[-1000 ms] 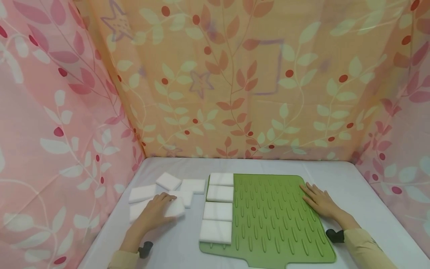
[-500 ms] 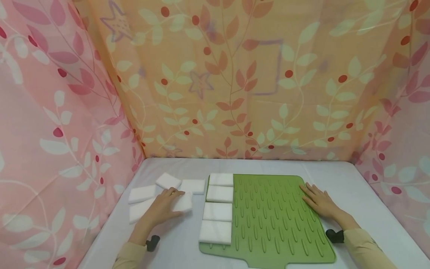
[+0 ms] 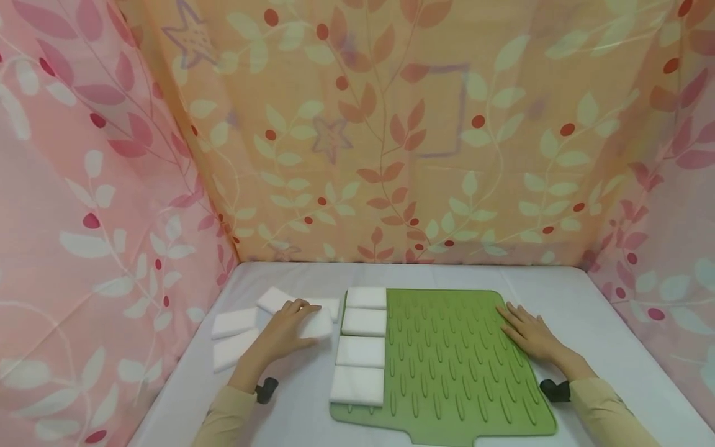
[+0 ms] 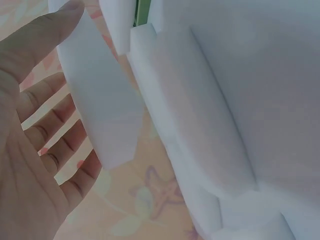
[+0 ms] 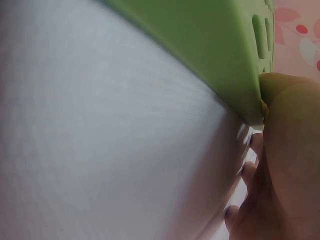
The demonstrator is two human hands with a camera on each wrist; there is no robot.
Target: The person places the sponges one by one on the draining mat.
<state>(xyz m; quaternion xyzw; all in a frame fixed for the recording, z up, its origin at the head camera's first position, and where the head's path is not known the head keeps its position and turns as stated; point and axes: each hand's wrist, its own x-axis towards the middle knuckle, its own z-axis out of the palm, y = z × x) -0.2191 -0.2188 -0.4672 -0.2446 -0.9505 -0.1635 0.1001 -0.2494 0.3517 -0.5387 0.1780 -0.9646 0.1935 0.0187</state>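
Note:
My left hand [image 3: 281, 335] pinches a white sponge block [image 3: 317, 324] between thumb and fingers, left of the green ridged mat [image 3: 458, 354]. In the left wrist view the held sponge [image 4: 102, 100] is tipped on edge, the thumb on one face and the fingers behind it. Along the mat's left side lies a column of several white sponges [image 3: 362, 352]. My right hand [image 3: 530, 335] rests with its fingers spread on the mat's right edge. Seen from the right wrist, the thumb touches the mat's rim [image 5: 215, 55]; the other fingers are partly hidden.
Several loose white sponges [image 3: 234, 323] lie on the white tabletop [image 3: 296, 403] to the left, one partly behind my left hand. A tab [image 3: 444, 436] juts from the mat's front edge. Floral curtains [image 3: 385, 155] enclose the back and sides.
My left hand has gone rightward and slightly away from me, carrying the sponge toward the mat. The sponge tilts more. My right hand and the mat stay put.

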